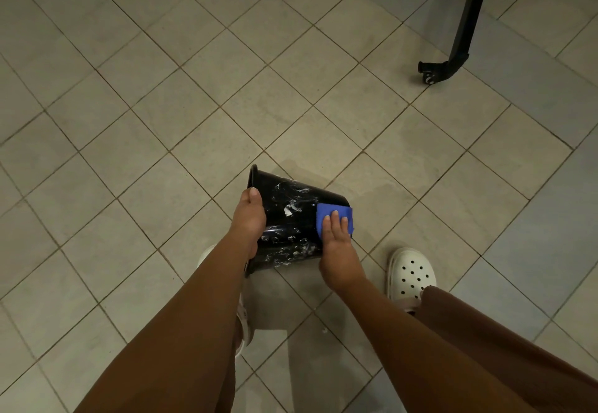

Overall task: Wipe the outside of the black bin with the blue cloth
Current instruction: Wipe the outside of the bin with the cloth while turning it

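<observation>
The black bin (293,218) is held tipped on its side above the tiled floor, its open rim pointing left and its base to the right. White smears and flecks cover its outer wall. My left hand (249,218) grips the bin at the rim end. My right hand (336,244) presses the folded blue cloth (328,212) flat against the bin's wall near the base, fingers spread over the cloth.
Beige floor tiles (181,95) run diagonally all around. A black frame leg with a caster wheel (432,73) stands at the upper right. A white perforated clog (411,275) is on the floor right of the bin; another shoe is mostly hidden under my left arm.
</observation>
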`<state>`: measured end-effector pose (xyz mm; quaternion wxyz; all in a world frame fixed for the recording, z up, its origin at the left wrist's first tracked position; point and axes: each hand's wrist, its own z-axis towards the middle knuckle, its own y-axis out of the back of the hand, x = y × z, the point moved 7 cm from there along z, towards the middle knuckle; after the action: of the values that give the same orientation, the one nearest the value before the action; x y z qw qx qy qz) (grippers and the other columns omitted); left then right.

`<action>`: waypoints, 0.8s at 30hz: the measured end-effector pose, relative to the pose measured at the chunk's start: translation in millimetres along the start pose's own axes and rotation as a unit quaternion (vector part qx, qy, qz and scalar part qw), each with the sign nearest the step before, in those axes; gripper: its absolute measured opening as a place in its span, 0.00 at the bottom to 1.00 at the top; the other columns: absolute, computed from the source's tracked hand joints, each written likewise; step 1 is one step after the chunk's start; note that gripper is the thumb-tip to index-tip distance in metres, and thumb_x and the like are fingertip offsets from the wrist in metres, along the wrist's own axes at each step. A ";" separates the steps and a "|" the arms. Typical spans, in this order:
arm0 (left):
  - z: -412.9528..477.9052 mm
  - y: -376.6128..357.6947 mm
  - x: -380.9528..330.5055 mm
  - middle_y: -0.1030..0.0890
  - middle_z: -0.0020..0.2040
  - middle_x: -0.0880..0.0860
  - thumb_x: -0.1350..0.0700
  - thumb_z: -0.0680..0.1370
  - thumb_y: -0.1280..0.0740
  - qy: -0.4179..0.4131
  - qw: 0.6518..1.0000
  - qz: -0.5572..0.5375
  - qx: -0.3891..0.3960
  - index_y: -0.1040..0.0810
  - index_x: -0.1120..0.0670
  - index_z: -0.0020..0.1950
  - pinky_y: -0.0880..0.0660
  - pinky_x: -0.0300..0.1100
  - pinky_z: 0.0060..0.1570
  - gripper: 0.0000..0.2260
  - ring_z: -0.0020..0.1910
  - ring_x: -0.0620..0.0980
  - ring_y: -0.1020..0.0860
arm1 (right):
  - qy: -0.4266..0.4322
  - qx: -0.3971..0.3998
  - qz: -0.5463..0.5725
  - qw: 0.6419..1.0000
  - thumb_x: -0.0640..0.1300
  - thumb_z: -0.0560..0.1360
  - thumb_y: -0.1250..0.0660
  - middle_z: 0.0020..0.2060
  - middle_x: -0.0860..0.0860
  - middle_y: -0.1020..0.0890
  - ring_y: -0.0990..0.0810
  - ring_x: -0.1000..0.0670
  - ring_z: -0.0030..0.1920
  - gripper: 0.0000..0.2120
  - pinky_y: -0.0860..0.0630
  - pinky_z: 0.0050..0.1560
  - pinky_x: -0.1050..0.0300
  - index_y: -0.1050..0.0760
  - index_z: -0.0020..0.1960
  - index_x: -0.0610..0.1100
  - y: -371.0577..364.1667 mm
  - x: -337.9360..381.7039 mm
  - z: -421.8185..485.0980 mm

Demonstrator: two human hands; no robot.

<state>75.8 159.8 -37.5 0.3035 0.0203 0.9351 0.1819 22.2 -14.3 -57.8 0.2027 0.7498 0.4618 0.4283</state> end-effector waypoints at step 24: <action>2.8 -0.3 0.8 0.29 0.69 0.60 0.44 0.85 0.55 0.020 1.000 0.006 0.000 0.37 0.49 0.75 0.32 0.63 0.68 0.21 0.67 0.61 0.29 | 0.045 0.007 -0.064 0.997 0.33 0.79 0.47 0.71 0.47 0.70 0.69 0.44 0.73 0.34 0.64 0.71 0.51 0.65 0.75 0.42 -3.8 5.3 -5.6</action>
<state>76.8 160.5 -40.2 0.2834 0.0219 0.9409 0.1841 16.7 -8.4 -55.0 0.2040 0.7000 0.5206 0.4443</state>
